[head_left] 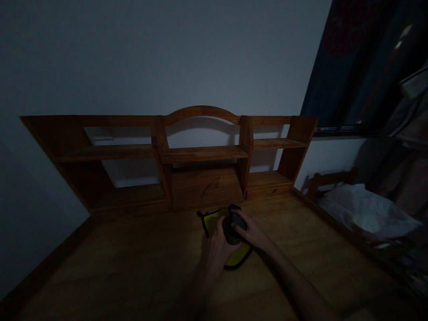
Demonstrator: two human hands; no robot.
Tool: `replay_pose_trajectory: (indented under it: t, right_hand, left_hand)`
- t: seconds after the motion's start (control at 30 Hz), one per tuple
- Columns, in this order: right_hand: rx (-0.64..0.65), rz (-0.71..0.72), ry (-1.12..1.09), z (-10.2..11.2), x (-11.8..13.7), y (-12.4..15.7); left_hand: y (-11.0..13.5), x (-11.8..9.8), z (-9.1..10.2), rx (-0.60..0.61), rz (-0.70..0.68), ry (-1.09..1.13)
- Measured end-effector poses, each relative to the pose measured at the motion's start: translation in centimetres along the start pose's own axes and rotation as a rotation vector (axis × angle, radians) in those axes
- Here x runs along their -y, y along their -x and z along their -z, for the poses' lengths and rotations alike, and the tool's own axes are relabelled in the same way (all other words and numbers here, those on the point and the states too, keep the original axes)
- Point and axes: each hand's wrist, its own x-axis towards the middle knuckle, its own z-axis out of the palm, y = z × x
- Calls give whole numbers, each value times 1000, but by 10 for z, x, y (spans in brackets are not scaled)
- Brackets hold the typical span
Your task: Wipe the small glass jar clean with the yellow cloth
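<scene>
Both hands are at a dark, rounded object [230,232] whose kind I cannot make out in the dim light. My left hand [218,244] curls around its left and lower side. From the right, my right hand [249,229] grips its upper part, where a dark grey piece shows between thumb and fingers; whether that piece is separate I cannot tell. Beneath the hands a yellow cloth [238,257] with black edging lies on the wooden desktop [140,263]. The hands and the object hide the middle of the cloth.
A wooden shelf unit [203,154] with several compartments stands along the desk's back edge, against the wall. A raised wooden rim [337,227] borders the desk's right side. Beyond it are a wooden chair [334,178] and white plastic-looking sheeting [368,209]. A dark curtain [347,58] hangs at upper right.
</scene>
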Motion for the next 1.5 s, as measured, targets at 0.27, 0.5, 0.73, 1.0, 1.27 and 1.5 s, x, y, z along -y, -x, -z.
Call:
replay_pose_trajectory:
  t: [0.27,0.5,0.73,1.0,1.27,1.5]
  right_hand:
    - [-108,14,-114,-8,-12,-6]
    - [-105,-146,-383,-5,2,-7]
    - [-60,-120,-404,-7,6,-5]
    - [-125,-73,-276,-10,5,-4]
    - [-178,-79,-359,-8,6,-6]
    - [-145,11,-259,-4,16,-4]
  left_hand:
    - [-7,-5,3,-176,-78,189]
    - [-8,-11,16,-326,-98,227]
    - [-8,-6,18,-347,-126,183]
    - [-4,-4,14,-309,-153,189]
    - [-2,-8,13,-300,-269,136]
    - [-1,-9,15,-327,-259,75]
